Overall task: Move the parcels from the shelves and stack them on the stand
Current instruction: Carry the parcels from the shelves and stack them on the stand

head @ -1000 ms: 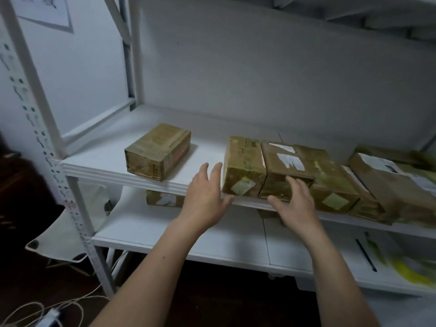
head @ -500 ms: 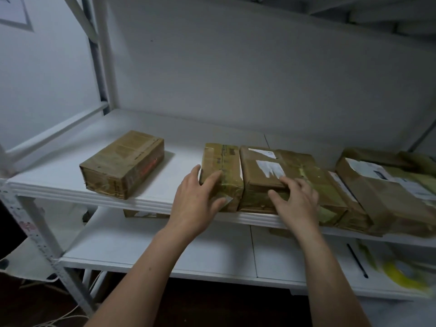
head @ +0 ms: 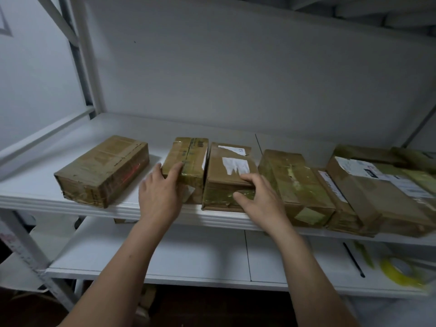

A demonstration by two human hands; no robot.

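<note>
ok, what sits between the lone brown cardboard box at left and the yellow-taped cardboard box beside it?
Head view: bare white shelf board, plus the thumb of the left hand against the yellow-taped box.

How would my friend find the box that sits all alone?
Look at the upper white shelf with the row of brown parcels. At its left end lies a lone parcel. Unlike its neighbours, it touches no other box and shows red print on its side.
</note>
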